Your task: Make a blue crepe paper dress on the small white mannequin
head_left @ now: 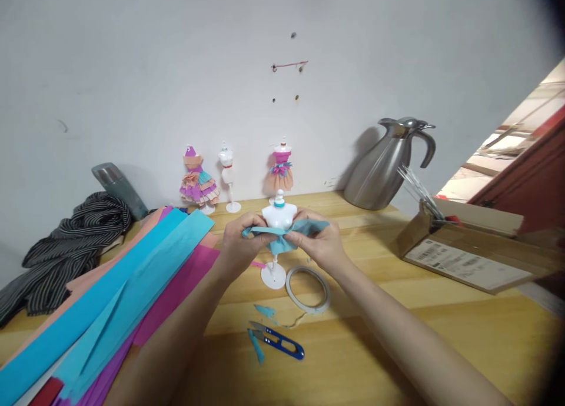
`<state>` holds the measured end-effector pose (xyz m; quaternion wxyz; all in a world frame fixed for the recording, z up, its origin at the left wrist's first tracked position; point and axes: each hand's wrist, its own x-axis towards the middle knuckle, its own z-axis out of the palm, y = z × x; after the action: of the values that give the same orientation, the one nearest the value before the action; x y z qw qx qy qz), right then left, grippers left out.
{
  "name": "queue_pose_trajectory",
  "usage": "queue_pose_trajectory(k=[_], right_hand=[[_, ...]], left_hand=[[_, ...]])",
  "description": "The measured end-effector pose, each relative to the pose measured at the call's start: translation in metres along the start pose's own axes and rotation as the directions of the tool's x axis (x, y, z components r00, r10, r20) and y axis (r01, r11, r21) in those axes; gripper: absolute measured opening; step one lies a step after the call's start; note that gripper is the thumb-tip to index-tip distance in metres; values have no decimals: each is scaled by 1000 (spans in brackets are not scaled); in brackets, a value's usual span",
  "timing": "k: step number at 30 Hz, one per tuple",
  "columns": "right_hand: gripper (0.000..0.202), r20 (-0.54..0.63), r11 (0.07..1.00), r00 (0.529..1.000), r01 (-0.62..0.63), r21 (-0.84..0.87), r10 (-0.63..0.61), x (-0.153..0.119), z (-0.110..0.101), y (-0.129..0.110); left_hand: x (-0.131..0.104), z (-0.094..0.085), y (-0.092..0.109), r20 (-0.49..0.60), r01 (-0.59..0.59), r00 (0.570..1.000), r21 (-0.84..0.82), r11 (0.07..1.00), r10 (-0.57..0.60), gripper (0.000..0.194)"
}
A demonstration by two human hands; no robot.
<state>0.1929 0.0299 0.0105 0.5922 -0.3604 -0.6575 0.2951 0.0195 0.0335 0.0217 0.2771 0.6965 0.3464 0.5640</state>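
Note:
A small white doll mannequin (279,214) stands upright on a round white base, a teal band round its neck. Across its lower torso runs a strip of blue crepe paper (282,243). My left hand (245,238) pinches the paper at the mannequin's left side in the picture, fingers closed. On the other side my right hand (320,238) pinches it too, and a loose end sticks up over the fingers. The paper and fingers hide the mannequin's waist. Just right of the base lies a roll of double-sided tape (325,300). Nearer me are blue thread snips (282,342) and blue paper scraps (257,347).
Long crepe paper sheets (110,312) cover the left side, beside a striped cloth (75,241) and a bottle (119,188). Along the wall stand dressed mannequins (198,185) and a bare one (226,173). A steel jug (384,165) and a cardboard box (472,256) are at right.

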Motion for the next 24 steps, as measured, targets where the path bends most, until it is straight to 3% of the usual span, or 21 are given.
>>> queue_pose_trajectory(k=[4,9,13,16,24], right_hand=[[26,110,995,992,-70,74,61,3,-8,-4],[26,175,991,984,-62,117,41,6,-13,-4],[32,182,985,981,-100,144,73,7,-13,0],[35,176,980,978,-139,144,113,7,-12,0],[31,185,978,977,-132,159,101,6,-12,2]], left_hand=[[0,-4,-2,37,30,999,-26,999,-29,22],[-3,-3,-7,12,126,992,-83,989,-126,26],[-3,-1,-7,81,207,978,-189,960,-194,49],[-2,-3,-5,92,198,978,-136,971,-187,69],[0,-14,2,243,128,965,-126,984,-94,64]])
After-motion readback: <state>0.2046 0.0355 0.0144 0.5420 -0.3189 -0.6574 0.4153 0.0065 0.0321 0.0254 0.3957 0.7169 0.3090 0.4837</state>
